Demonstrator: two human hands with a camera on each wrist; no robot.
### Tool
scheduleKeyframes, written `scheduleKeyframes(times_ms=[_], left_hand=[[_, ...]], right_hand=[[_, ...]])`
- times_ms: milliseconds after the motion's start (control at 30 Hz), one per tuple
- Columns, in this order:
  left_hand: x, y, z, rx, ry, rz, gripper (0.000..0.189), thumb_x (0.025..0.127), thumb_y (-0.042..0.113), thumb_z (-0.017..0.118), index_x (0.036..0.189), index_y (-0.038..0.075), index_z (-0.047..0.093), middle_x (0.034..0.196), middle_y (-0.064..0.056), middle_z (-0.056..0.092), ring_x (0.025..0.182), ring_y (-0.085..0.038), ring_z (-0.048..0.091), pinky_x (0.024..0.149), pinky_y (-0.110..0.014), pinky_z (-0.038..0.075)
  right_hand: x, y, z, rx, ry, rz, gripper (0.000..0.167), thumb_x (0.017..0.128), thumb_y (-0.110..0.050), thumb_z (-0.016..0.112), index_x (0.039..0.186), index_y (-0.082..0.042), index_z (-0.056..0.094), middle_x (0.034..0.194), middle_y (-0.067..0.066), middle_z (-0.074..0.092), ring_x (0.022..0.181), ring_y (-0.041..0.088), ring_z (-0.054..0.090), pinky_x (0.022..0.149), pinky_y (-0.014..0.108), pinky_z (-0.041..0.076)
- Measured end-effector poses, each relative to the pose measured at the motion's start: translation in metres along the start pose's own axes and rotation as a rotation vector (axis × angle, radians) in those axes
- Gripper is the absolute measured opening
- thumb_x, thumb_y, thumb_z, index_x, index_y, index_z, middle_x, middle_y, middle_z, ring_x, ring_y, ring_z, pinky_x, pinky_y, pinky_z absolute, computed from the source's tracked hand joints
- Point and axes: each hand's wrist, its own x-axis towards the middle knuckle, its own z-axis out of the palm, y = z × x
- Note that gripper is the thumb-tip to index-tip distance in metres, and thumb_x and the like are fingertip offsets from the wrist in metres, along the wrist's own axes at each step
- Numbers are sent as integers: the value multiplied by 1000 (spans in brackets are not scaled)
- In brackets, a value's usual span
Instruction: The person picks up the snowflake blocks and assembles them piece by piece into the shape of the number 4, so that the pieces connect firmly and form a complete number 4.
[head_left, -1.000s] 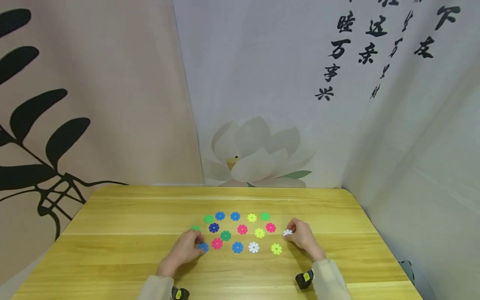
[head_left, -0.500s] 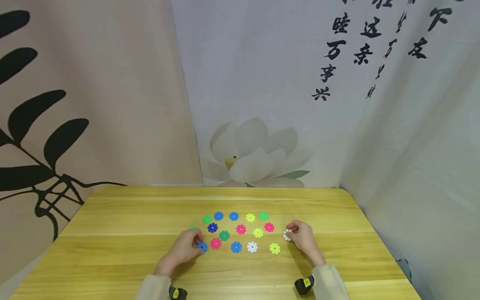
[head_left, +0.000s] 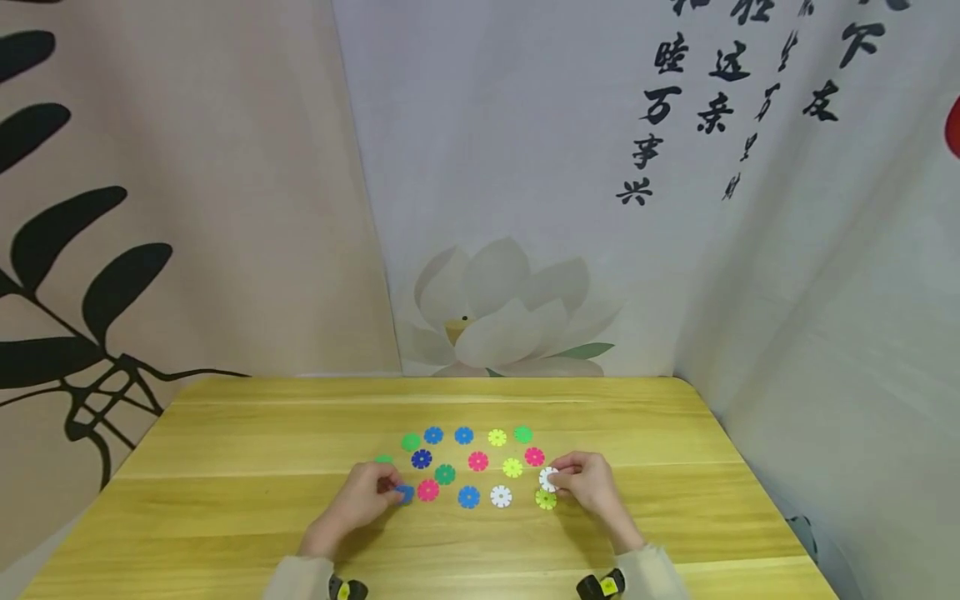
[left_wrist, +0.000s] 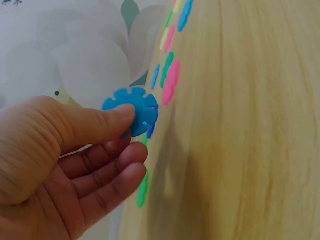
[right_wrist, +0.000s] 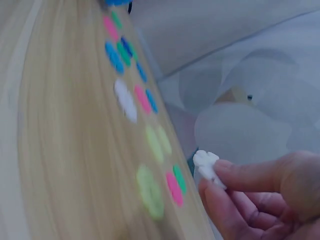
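Between thumb and forefinger, my left hand point(head_left: 358, 500) pinches a blue notched disc point(left_wrist: 137, 111), held up above the wood in the left wrist view. My right hand point(head_left: 592, 483) pinches a white notched disc point(right_wrist: 206, 162) by its edge. In the head view that white disc overlaps the far side of a yellow-green disc point(head_left: 546, 500). A pink disc point(head_left: 428, 490) lies just right of the blue one in my left hand. Another white disc point(head_left: 501, 497) and a blue disc point(head_left: 469, 497) lie flat between the two hands.
More notched discs lie in loose rows farther back, among them a dark blue disc point(head_left: 422, 459), a green disc point(head_left: 523, 434) and a yellow disc point(head_left: 497, 437). The wooden table point(head_left: 262, 450) ends at a printed curtain point(head_left: 525, 150) behind.
My right hand has moved left and slightly nearer with the white disc, from the right of the yellow-green disc to over it. The left hand still holds the blue disc near the same spot.
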Motion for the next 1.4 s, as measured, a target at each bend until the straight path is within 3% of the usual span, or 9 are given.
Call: scheduleKeyframes(times_ms=[133, 333, 567, 800, 1100, 1400], left_hand=[[2, 9, -1, -44, -1, 23, 8, 80, -1, 69, 78, 5, 65, 75, 2, 63, 70, -10, 57, 64, -18, 51], [8, 23, 2, -124, 11, 63, 4, 82, -1, 68, 83, 3, 67, 77, 0, 65, 69, -9, 59, 62, -19, 53], [13, 38, 10, -176, 35, 111, 5, 83, -3, 66, 86, 1, 67, 80, -5, 66, 69, -18, 62, 60, -21, 55], [15, 48, 16, -198, 55, 137, 7, 82, -6, 65, 88, -4, 66, 83, -12, 67, 69, -18, 62, 61, -20, 55], [20, 57, 23, -213, 84, 196, 5, 82, -3, 68, 86, 0, 67, 83, -8, 66, 64, -9, 58, 58, -21, 55], [19, 64, 25, -197, 116, 218, 5, 81, -1, 69, 85, 1, 68, 82, -9, 67, 70, -11, 60, 63, -24, 56]], right_hand=[[-6, -10, 10, 89, -30, 0, 13, 76, 7, 71, 86, 12, 63, 69, 9, 64, 59, 15, 62, 56, 30, 58], [-14, -25, 28, 225, -103, -6, 16, 81, 2, 69, 90, 11, 59, 70, 5, 63, 59, 12, 59, 48, 18, 50], [-18, -36, 46, 339, -174, -12, 18, 82, 3, 68, 92, 13, 57, 70, 3, 62, 58, 9, 60, 54, 18, 53], [-18, -40, 59, 361, -184, -11, 19, 82, 3, 67, 94, 15, 57, 70, 4, 62, 58, 9, 59, 53, 17, 53], [-30, -66, 62, 371, -187, -37, 18, 84, 6, 64, 93, 19, 56, 69, 6, 63, 56, 10, 59, 53, 18, 54], [-24, -57, 74, 401, -154, -22, 19, 84, 3, 66, 95, 16, 57, 71, 6, 65, 57, 9, 61, 54, 19, 55]])
